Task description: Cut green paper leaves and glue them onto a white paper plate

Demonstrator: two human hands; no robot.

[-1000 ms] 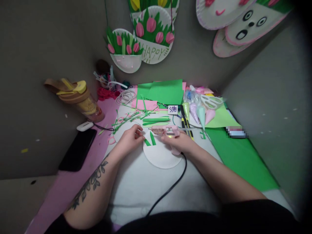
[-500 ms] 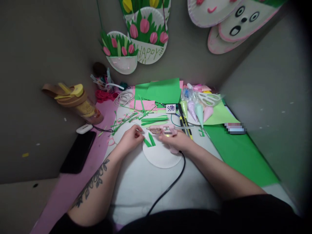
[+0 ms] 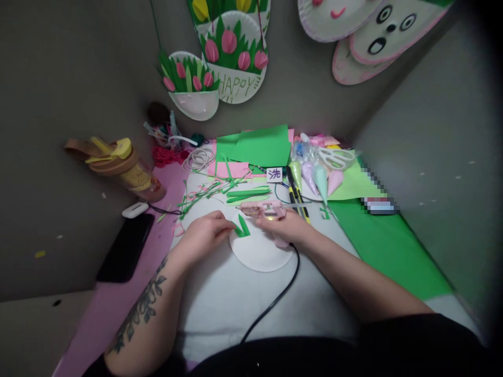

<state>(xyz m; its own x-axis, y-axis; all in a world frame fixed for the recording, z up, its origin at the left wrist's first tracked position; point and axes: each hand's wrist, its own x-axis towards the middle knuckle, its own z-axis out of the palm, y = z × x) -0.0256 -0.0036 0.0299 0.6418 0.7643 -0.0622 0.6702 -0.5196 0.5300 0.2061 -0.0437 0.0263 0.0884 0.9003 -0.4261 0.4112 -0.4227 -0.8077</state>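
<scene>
A white paper plate [image 3: 259, 256] lies in front of me with two green paper leaves, a left leaf [image 3: 238, 231] and an upright leaf [image 3: 244, 225], near its upper left rim. My left hand [image 3: 208, 233] is closed at that rim, its fingertips pinched on the tip of the left leaf. In my right hand [image 3: 288, 225] is a pink hot glue gun [image 3: 262, 209], held above the plate with its nozzle pointing left. A black cord [image 3: 275, 300] runs from its handle toward my body.
Green paper strips [image 3: 247, 192] and thin scraps [image 3: 212, 188] lie beyond the plate. Craft knives [image 3: 297, 195], piping bags [image 3: 320, 180], scissors [image 3: 336, 157] and green paper [image 3: 393, 246] are at right. A tumbler [image 3: 133, 170] and black phone [image 3: 126, 248] stand left. Decorated plates [image 3: 239, 84] hang above.
My left hand has come down to the left leaf and its fingers have closed there. The leaf's base now sits nearer the upright one. My right hand keeps the glue gun nearly still.
</scene>
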